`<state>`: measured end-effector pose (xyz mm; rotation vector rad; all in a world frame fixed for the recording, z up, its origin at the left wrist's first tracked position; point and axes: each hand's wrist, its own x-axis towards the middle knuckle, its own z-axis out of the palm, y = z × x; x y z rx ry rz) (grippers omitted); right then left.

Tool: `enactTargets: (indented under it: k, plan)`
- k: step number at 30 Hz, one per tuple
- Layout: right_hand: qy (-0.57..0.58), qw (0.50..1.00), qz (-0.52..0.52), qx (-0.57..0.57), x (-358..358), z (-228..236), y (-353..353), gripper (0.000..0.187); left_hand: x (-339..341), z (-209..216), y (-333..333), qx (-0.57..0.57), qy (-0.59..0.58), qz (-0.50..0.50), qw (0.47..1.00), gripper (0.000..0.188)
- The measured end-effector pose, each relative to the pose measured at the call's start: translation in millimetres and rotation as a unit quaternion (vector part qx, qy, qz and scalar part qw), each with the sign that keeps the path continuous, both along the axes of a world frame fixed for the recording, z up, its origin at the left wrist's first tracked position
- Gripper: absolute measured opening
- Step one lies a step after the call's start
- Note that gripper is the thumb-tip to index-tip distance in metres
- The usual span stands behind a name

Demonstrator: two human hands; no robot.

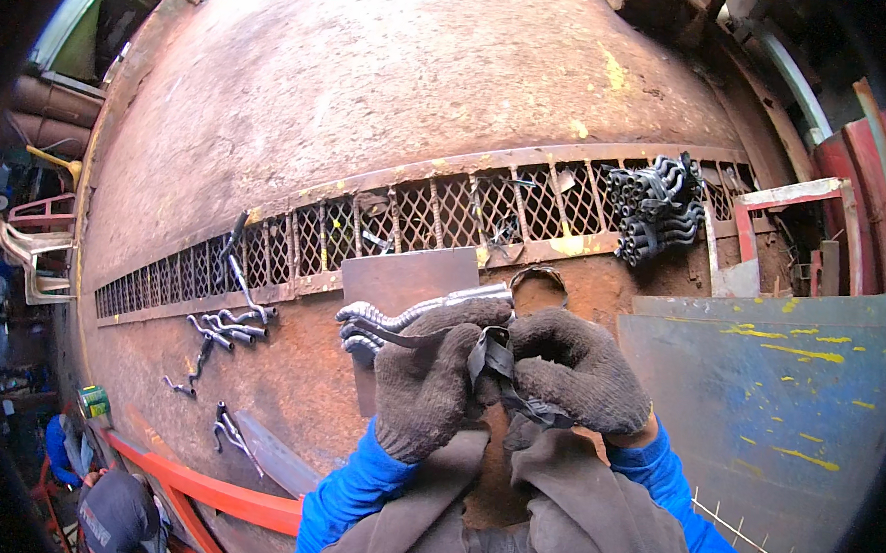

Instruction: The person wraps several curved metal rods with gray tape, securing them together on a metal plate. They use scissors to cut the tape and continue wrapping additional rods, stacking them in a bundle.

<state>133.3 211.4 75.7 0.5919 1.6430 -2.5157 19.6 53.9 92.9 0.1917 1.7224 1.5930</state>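
Observation:
Both my hands wear dark knitted gloves and sit close together above my lap. My left hand (422, 381) is closed, pinching a black strap (494, 354) against a bundle of silvery bent tubes (401, 316). The tubes stick out past its far side, with ribbed bends at their left end. Opposite it, my right hand (578, 374) has its fingers curled closed round the same strap, and a loose tail hangs below it. The gloves hide part of the bundle and how the strap passes round it. Beneath the tubes lies a flat brown sheet (413, 267).
A floor grating (396, 219) crosses ahead, with a stack of dark bent tubes (657, 208) at its right. Loose tubes (230, 327) lie to the left. A blue-grey metal sheet (757, 393) is at right. Past a red rail (221, 495), another person (120, 515) is at lower left.

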Motion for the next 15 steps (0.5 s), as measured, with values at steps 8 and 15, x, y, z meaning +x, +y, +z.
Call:
enactTargets:
  k: [8,15]
  plan:
    - [-0.070,0.997,0.035,0.010,-4,5,-1,0.026,2,4,-2,0.020,0.017,-0.004,1.000,0.023]
    - [-0.051,0.998,0.045,0.008,-3,-2,-9,0.022,4,-17,-1,0.052,0.195,0.022,0.979,0.025]
